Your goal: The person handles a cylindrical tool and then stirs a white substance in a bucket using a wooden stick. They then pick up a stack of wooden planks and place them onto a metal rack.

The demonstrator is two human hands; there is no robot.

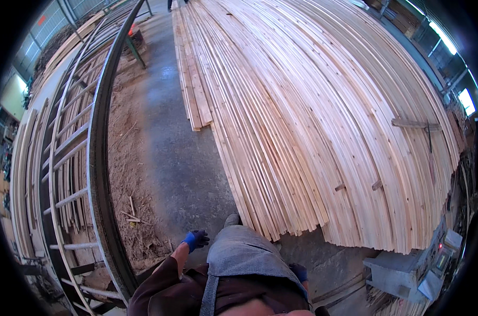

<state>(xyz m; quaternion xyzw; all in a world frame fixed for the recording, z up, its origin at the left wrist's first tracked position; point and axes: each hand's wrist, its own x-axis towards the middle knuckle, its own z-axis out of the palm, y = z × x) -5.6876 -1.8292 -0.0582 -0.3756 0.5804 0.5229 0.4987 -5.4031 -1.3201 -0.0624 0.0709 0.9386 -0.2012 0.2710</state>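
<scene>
A workshop hall with a grey concrete floor (181,158) runs away from the person, sawdust and wood scraps scattered along its left strip. The largest thing is the wide stack of long pale wooden slats (323,116), which fills the middle and right of the view; its slats run lengthwise away from the person, their cut near ends forming a ragged edge just ahead of the person's knee. Left of the stack, across the bare floor, stands a long metal rack (94,158) with rungs like a ladder, more slats lying behind it. Right of the stack's near corner sits a grey machine (407,268) with a small control panel. A short loose batten (415,125) lies crosswise on top of the stack toward its right side. The person's raised knee in grey trousers (244,253) points at the stack's near ends. The left hand (197,239), in a blue glove, hangs over the floor to the left of the stack's near edge, apart from it, fingers loosely curled and holding nothing. The right hand (299,272), also blue-gloved, lies just below the stack's near ends and is the nearer one, yet it is mostly hidden by the knee, so I cannot tell whether it is clenched or released.
</scene>
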